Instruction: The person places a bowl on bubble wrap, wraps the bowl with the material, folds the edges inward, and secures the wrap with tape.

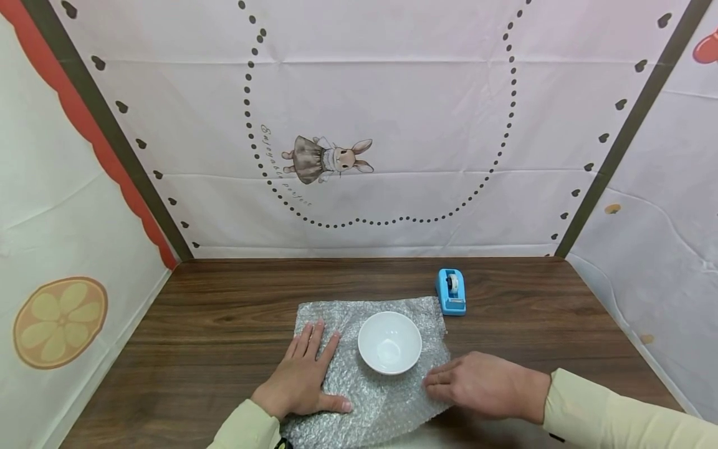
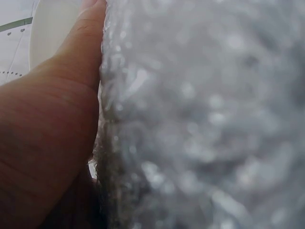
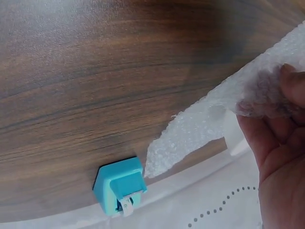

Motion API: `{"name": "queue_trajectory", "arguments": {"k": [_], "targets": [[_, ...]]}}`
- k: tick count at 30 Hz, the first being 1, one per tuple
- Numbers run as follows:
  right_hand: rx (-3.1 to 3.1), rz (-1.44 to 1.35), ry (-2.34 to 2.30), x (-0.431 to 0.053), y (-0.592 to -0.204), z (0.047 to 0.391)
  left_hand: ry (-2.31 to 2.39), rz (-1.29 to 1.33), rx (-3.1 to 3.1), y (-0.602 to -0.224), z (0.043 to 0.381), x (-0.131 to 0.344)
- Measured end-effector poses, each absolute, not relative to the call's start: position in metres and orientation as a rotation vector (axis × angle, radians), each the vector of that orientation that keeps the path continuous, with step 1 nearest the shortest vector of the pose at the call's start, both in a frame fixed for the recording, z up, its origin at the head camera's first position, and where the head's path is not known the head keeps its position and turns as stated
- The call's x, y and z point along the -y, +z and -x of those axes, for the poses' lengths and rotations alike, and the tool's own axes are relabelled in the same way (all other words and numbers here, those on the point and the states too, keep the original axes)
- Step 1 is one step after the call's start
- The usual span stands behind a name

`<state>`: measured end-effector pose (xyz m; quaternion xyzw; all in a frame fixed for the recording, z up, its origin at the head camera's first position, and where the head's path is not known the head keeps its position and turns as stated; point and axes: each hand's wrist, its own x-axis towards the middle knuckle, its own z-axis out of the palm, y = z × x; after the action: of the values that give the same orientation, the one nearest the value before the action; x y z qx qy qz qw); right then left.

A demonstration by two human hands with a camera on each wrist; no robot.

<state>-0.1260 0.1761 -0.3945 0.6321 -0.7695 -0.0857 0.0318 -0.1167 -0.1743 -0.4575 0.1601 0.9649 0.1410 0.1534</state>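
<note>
A white bowl (image 1: 389, 343) stands upright on a sheet of bubble wrap (image 1: 364, 399) spread on the wooden table. My left hand (image 1: 305, 377) lies with its fingers spread on the left part of the sheet, pressing it. In the left wrist view, blurred bubble wrap (image 2: 205, 105) fills most of the picture beside the thumb. The sheet's right edge is pinched by my right hand (image 1: 482, 383); in the right wrist view the thumb lies on one face and the fingers show behind the other. That edge is lifted off the table.
A blue tape dispenser (image 1: 451, 293) with a roll of tape stands by the sheet's far right corner. Brown wood-grain table (image 1: 224, 312) surrounds the sheet. Printed white cloth walls (image 1: 421, 125) enclose the table's back and sides.
</note>
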Motion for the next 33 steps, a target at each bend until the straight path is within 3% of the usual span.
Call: {"name": "queue_trajectory", "arguments": {"k": [33], "targets": [[2.541,-1.967,-0.155,-0.164,-0.373,0.133,0.401,-0.458,-2.77,-0.455,0.116,0.174]]}}
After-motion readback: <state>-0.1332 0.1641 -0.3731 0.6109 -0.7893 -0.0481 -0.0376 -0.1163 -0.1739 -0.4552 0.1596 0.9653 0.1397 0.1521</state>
